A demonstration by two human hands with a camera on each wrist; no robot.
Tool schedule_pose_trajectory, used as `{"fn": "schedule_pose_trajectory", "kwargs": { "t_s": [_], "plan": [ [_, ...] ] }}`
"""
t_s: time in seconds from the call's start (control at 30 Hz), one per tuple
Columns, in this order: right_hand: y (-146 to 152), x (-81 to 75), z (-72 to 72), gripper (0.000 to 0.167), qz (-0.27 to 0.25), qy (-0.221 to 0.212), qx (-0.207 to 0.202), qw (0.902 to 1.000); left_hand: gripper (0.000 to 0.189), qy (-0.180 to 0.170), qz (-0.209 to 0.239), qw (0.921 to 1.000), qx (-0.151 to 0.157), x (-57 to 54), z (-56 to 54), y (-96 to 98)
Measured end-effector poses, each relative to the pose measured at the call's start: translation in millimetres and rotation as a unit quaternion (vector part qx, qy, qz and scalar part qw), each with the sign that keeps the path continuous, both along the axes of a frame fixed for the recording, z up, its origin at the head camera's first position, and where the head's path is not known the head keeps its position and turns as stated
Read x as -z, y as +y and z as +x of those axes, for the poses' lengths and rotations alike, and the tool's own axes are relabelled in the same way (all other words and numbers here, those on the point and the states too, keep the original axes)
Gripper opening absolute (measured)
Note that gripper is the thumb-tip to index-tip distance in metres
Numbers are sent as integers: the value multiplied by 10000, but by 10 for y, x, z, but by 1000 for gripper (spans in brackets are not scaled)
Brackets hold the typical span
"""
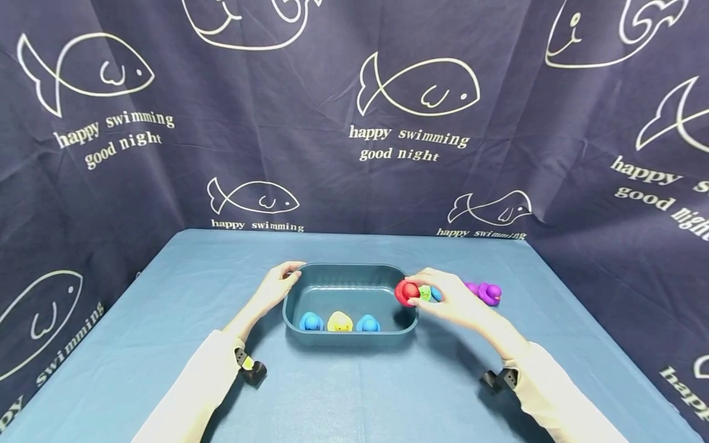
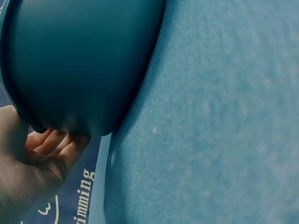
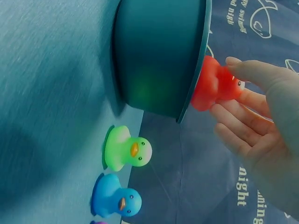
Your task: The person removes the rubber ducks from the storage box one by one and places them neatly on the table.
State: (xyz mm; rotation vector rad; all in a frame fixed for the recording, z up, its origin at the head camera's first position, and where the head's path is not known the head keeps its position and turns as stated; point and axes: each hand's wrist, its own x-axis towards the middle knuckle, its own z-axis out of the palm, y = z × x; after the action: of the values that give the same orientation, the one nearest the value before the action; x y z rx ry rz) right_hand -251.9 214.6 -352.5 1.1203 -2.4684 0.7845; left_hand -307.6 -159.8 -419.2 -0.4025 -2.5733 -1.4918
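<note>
A red rubber duck is pinched by its head between the thumb and fingers of my right hand. It overlaps the right rim of a dark teal rectangular basin in the head view. At the basin's far left corner, my left hand grips the rim, its fingers partly hidden behind the wall in the left wrist view. Along the near inside wall sit a blue duck, a yellow duck and another blue duck.
Right of the basin, a green duck, a blue duck and a purple duck stand on the blue-covered table, partly behind my right hand in the head view. A dark fish-print curtain hangs behind the table.
</note>
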Motion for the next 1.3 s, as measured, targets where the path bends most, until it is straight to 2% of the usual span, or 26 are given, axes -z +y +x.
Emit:
{"fn": "schedule_pose_trajectory", "kwargs": {
  "t_s": [0.4,0.87,1.3],
  "plan": [
    [128,17,22,36,-34,51,223,9997,31,19,-74,9999,-72,-1,-5,8],
    [289,47,36,36,36,447,371,9983,31,50,-18,10000,27,10,-9,-8],
    [396,161,61,36,31,508,97,9987,31,36,-61,10000,7,15,-16,-6]
  ]
}}
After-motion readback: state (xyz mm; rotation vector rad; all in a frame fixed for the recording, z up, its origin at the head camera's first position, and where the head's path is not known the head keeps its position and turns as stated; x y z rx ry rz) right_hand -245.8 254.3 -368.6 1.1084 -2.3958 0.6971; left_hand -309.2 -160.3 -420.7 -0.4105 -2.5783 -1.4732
